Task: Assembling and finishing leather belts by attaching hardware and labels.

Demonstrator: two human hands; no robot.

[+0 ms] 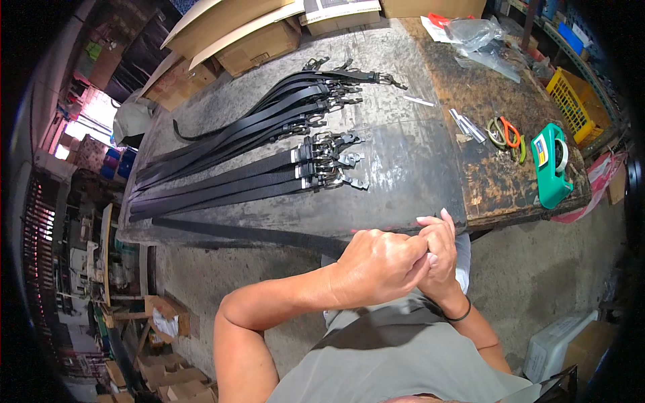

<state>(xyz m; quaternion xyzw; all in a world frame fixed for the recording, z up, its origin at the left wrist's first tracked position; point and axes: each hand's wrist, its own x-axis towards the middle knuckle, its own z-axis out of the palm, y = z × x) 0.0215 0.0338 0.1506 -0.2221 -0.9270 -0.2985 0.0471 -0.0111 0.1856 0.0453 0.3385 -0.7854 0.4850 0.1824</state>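
Note:
A single flat black strap (248,232) runs along the table's near edge and disappears behind my left hand (381,265). That hand is closed in a fist around the strap's end, which its fingers hide. Pressed against it, my right hand (440,254) has thumb and index finger pinched together, with the other fingers raised. Whatever lies in the pinch is hidden. Beyond my hands, several black straps (235,180) with metal hooks and buckles (329,161) lie side by side. Farther back is another bundle of black straps (269,111), its metal hooks (342,94) also pointing right.
On the table's brown right part are a green tape dispenser (552,168), orange-handled scissors (512,133), silver metal pieces (467,125) and clear plastic bags (480,40). Cardboard boxes (255,48) stand along the back. A yellow crate (571,107) is at far right.

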